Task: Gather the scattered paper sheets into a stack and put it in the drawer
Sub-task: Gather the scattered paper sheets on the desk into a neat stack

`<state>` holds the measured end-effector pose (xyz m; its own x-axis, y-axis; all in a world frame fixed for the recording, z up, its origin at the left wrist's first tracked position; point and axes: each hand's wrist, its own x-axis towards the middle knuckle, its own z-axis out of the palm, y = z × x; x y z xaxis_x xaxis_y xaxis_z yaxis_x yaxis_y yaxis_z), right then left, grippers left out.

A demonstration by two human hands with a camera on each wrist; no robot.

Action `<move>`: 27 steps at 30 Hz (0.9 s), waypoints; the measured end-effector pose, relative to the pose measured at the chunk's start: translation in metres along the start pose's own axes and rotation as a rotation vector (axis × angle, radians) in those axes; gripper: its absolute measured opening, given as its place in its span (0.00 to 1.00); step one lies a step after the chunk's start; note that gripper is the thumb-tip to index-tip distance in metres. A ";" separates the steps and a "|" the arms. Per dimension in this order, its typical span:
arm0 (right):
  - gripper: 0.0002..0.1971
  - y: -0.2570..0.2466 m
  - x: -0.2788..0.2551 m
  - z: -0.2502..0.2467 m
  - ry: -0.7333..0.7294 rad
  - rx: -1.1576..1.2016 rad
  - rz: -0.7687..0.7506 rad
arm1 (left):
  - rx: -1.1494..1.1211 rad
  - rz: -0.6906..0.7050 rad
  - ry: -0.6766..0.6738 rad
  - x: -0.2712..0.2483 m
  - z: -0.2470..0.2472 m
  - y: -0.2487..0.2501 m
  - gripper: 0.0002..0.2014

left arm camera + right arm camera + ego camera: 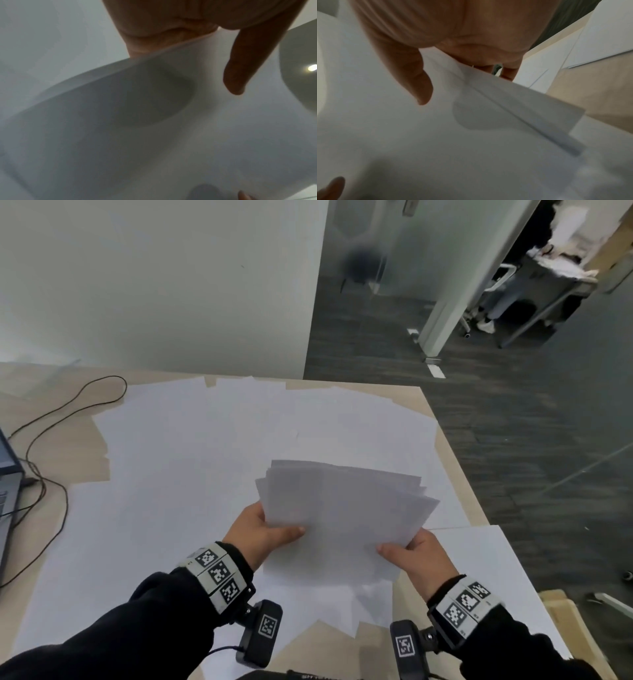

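A loose, uneven stack of white paper sheets is held above the table, its edges fanned out at the top and right. My left hand grips its left side, thumb on top and fingers underneath. My right hand grips the lower right corner the same way. In the left wrist view the thumb presses on the stack. The right wrist view shows the thumb on the sheets, fingers hidden below. Several more white sheets lie scattered and overlapping on the wooden table. No drawer is in view.
A laptop and a black cable sit at the table's left edge. The table's right edge drops to dark carpet. A white wall stands behind; a glass partition and office furniture are further back right.
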<state>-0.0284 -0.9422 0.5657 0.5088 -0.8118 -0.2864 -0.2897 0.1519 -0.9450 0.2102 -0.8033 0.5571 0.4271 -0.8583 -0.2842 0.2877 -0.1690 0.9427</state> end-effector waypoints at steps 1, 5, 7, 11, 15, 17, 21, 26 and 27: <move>0.11 0.006 0.000 -0.001 0.003 -0.022 0.024 | 0.024 -0.044 0.002 0.001 0.001 -0.008 0.27; 0.09 0.012 0.002 -0.006 0.024 -0.049 0.040 | 0.115 -0.062 -0.008 0.000 0.013 -0.020 0.14; 0.10 0.008 0.006 -0.011 0.005 0.005 0.011 | 0.065 -0.026 -0.008 0.003 0.016 -0.013 0.15; 0.16 0.013 0.020 -0.024 -0.095 0.070 0.012 | 0.066 -0.053 -0.064 0.015 0.016 -0.016 0.23; 0.19 0.034 0.037 -0.033 -0.217 0.007 0.138 | 0.132 -0.165 -0.006 0.017 0.025 -0.043 0.31; 0.15 0.038 0.046 -0.038 -0.260 0.005 0.175 | 0.144 -0.166 0.035 0.019 0.032 -0.048 0.27; 0.24 0.050 0.066 -0.049 -0.313 0.096 0.223 | 0.100 -0.244 0.081 0.030 0.052 -0.051 0.39; 0.34 0.060 0.095 -0.067 -0.295 0.294 0.280 | 0.120 -0.278 0.130 0.044 0.087 -0.042 0.23; 0.36 0.059 0.100 -0.073 -0.305 0.377 0.297 | 0.110 -0.298 0.157 0.048 0.092 -0.040 0.22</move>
<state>-0.0538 -1.0554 0.4928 0.6772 -0.5119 -0.5285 -0.1755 0.5852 -0.7917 0.1402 -0.8828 0.5220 0.4676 -0.6800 -0.5647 0.3294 -0.4587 0.8252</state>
